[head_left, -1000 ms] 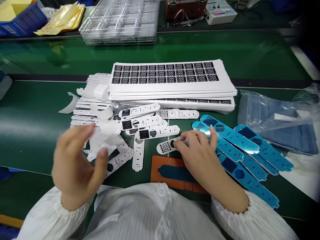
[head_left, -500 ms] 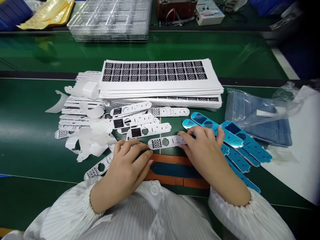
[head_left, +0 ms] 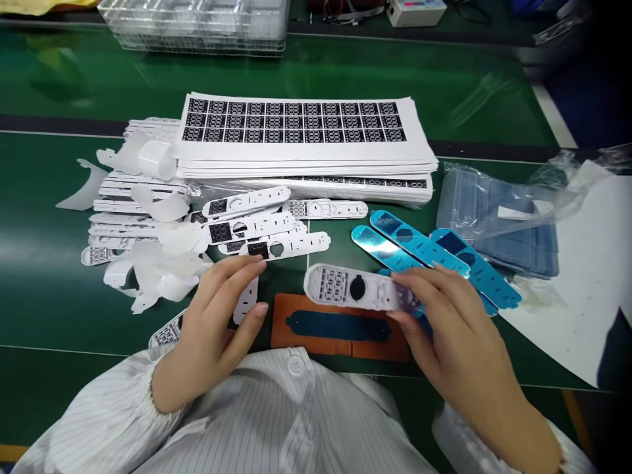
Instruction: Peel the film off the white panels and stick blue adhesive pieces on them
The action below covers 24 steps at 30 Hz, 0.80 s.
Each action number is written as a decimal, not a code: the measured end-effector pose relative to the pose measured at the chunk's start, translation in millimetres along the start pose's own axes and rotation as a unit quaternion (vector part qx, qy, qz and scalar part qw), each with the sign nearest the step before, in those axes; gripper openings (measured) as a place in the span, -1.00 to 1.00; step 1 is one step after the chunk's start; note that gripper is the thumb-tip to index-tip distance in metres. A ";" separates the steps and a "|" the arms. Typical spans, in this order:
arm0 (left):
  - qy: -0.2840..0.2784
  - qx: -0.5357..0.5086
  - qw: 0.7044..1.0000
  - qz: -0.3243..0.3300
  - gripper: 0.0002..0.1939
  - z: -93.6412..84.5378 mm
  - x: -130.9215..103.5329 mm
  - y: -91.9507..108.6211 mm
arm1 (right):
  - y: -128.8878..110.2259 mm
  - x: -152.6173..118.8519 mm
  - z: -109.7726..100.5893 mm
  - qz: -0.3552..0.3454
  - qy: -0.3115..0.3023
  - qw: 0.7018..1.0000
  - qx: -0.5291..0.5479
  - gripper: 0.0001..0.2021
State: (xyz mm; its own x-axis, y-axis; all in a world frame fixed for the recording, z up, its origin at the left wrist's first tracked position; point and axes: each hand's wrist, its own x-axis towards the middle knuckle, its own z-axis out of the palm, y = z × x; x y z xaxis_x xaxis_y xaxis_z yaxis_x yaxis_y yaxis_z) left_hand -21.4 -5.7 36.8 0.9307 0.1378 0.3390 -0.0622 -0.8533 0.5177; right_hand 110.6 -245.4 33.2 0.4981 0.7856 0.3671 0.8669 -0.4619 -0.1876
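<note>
My right hand (head_left: 454,329) pinches the right end of a long white plastic panel (head_left: 340,288) with digit-shaped cutouts and a round hole. The panel is raised above an orange fixture (head_left: 284,339) that has a dark blue elongated middle. My left hand (head_left: 212,322) is open, thumb apart from the fingers, over another white panel (head_left: 168,330) that it partly covers. Beyond its fingertips lie several white panels with black digit labels (head_left: 286,247). Shiny blue panels (head_left: 419,242) are fanned out beside and partly behind my right hand.
Stacked label sheets (head_left: 296,153) with black digit prints lie at the back centre. Curled translucent peelings (head_left: 165,263) cover stacked white panels (head_left: 123,220) at left. Bagged blue sheets (head_left: 498,224) sit at right on white paper (head_left: 567,322). Clear plastic trays (head_left: 197,26) stand farther back.
My right hand has lifted the white panel and moved right and nearer with it. My left hand has drawn away leftward from the panel's left end. The view has tilted down slightly.
</note>
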 end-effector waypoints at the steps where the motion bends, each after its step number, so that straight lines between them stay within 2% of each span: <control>1: 0.000 0.001 1.000 0.010 -0.63 -1.6 -1.6 -1.3 | -0.6 -5.6 -1.2 0.000 -0.006 1.000 0.011 -0.78; 6: -0.049 0.032 0.995 0.076 -0.76 6.6 -18.9 -4.7 | -11.2 -31.2 10.2 -0.015 -0.055 0.998 0.018 -0.81; 11: -0.050 0.044 0.997 0.049 -0.78 24.6 -33.9 -0.5 | -17.8 -41.2 23.3 -0.024 -0.061 0.998 0.015 -0.82; 17: -0.051 0.049 0.997 0.037 -0.78 29.4 -32.4 1.5 | -18.4 -41.6 24.9 -0.018 -0.070 0.997 -0.014 -0.83; 19: -0.052 0.057 0.996 0.040 -0.75 30.8 -31.3 1.0 | -18.5 -42.1 25.4 -0.016 -0.066 0.997 -0.021 -0.83; 24: -0.073 0.087 0.992 0.052 -0.52 36.6 -27.8 0.5 | -16.7 -45.0 27.2 -0.008 -0.062 0.998 -0.027 -0.81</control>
State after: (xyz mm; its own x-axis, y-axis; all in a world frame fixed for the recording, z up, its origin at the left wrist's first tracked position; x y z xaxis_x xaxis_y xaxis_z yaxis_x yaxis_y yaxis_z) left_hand -34.1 -28.3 -1.0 0.9655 -0.0195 0.2596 -0.1100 -0.9344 0.3388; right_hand 74.4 -261.9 -5.0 0.4860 0.8364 0.2534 0.8739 -0.4676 -0.1325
